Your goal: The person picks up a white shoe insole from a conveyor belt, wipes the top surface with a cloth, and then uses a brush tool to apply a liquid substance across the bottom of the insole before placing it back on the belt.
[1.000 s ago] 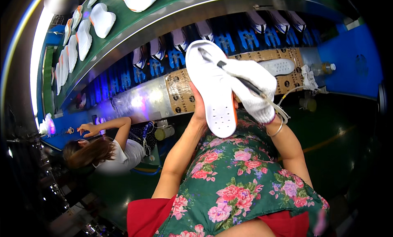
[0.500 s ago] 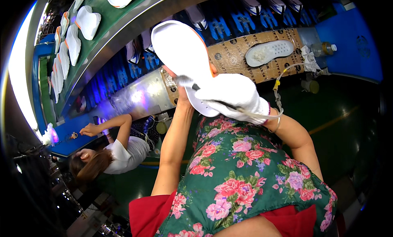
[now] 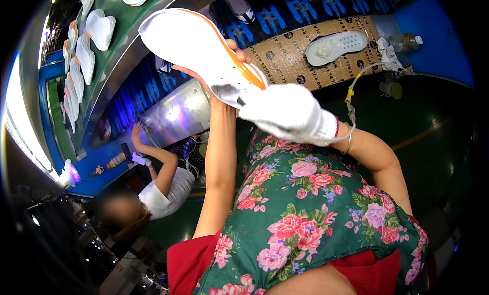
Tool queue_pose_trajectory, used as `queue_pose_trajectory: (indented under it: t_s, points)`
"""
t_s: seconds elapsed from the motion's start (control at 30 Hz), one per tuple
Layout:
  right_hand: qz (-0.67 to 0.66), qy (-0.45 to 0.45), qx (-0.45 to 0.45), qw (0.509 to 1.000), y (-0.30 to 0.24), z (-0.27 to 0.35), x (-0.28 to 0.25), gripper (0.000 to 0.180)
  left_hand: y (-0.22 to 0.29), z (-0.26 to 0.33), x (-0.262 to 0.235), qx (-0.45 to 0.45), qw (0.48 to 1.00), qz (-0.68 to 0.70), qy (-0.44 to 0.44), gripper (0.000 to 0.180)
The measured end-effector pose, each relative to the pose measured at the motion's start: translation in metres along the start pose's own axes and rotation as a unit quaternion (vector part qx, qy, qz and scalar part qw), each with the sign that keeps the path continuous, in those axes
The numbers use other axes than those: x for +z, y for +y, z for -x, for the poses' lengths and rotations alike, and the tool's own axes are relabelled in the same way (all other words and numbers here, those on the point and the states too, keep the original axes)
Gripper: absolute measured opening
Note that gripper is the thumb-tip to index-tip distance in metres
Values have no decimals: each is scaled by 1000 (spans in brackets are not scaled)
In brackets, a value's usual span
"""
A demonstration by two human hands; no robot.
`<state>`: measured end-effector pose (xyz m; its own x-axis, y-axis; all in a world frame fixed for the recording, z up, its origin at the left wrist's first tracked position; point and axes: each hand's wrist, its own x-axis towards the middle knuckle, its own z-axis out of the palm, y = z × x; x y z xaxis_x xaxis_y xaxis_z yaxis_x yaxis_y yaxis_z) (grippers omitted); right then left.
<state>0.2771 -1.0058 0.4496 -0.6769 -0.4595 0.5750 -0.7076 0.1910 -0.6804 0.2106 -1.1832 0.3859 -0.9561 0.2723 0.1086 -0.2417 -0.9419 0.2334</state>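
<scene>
A white shoe sole [image 3: 178,37] with an orange edge is tilted up in front of me. My left hand [image 3: 238,51], bare, grips it from below, with fingertips showing over the orange edge and the thumb along the other side. My right hand [image 3: 285,114] wears a white knitted glove and is closed beside the sole's near end. From it a dark grey, blurred brush [image 3: 226,92] reaches onto the perforated part of the sole; its handle is hidden in the glove. A clear thin tube [image 3: 351,109] runs from the right wrist.
Another white sole [image 3: 336,48] lies on the cardboard-covered bench [image 3: 285,63], near a bottle [image 3: 406,42] and white cloth [image 3: 388,55]. Several soles stand on the green shelf [image 3: 114,55] at left. Shoe uppers sit on blue racks [image 3: 270,20] behind. A co-worker [image 3: 165,193] is at left.
The sole has moved left and turned, showing more of its orange edge and perforated end. My right hand stays close beside it. The co-worker's arm has shifted.
</scene>
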Motion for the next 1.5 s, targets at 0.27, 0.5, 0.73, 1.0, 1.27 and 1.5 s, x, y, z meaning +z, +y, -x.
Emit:
queue_pose_trajectory:
  t_s: [0.27,0.5,0.73,1.0,1.27,1.5]
  points:
    - [32,2,24,999,4,-2,-6,22,11,-12,-9,-51,996,-70,-24,110]
    - [-136,-54,73,987,-4,-11,-15,22,29,-25,-24,-179,972,-132,-80,111]
    - [16,-100,-25,995,1,0,4,35,22,-33,-13,-266,959,-57,-78,108]
    - [1,-116,11,993,5,-9,-4,23,30,-39,-12,-290,879,-373,71,78]
    - [-82,-156,97,980,13,-17,-9,17,25,-50,13,-403,787,-458,90,66]
    - [-236,75,440,863,8,-26,-46,20,4,-33,-19,-204,961,-160,99,71]
